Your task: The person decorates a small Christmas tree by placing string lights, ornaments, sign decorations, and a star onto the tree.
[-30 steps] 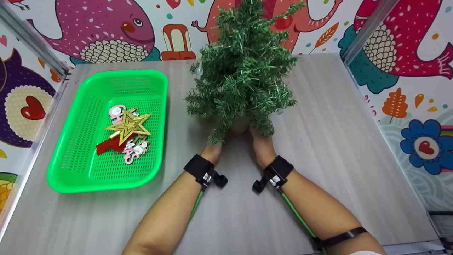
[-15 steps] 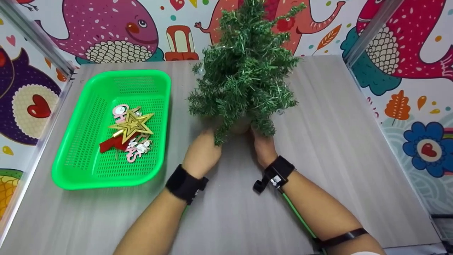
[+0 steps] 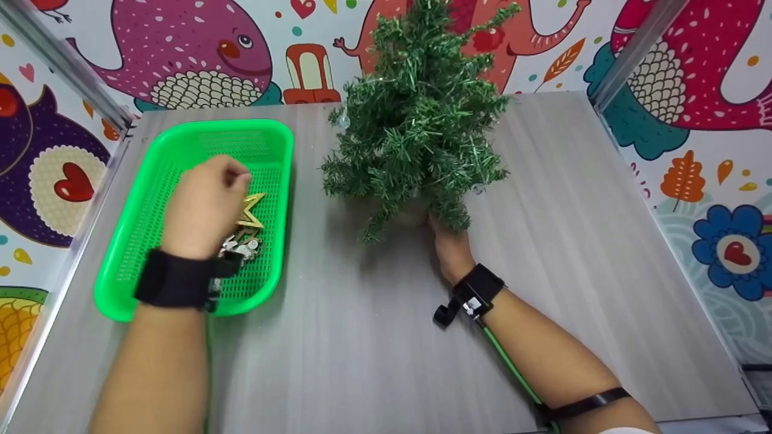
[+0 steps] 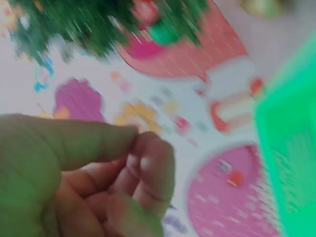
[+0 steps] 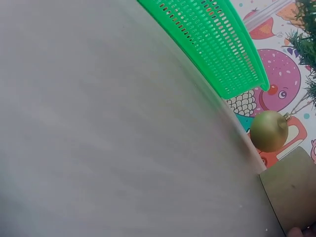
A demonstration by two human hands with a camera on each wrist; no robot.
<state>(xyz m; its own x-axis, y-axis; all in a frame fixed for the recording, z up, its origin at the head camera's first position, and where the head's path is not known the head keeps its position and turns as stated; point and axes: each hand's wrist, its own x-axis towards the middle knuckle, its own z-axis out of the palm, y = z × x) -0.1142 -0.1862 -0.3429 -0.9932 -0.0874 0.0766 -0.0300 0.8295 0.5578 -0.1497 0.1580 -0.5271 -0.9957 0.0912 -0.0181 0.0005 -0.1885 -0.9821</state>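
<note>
A small green Christmas tree (image 3: 422, 138) stands upright on a tan base (image 5: 291, 190) at the table's far middle. My right hand (image 3: 452, 250) holds that base low on its right side; branches cover most of the fingers. Over the green plastic basket (image 3: 286, 241) is my left hand (image 3: 202, 208). Its fingers are curled and its thumb tip meets them, with nothing visible between in the left wrist view. Partly hidden below that hand are a gold star topper (image 3: 252, 212) and small painted ornaments (image 3: 244, 246) inside the basket.
The grey wood-look table (image 3: 362, 337) is bounded by printed panels (image 3: 199, 54) with metal corner posts. A gold ball ornament (image 5: 269, 131) hangs low on the tree, near its base. Clear ornaments (image 3: 342, 119) hang at the tree's left edge.
My left hand has left the tree's base and moved left to above the basket. My right hand has stayed at the base. The tree stands where it was.
</note>
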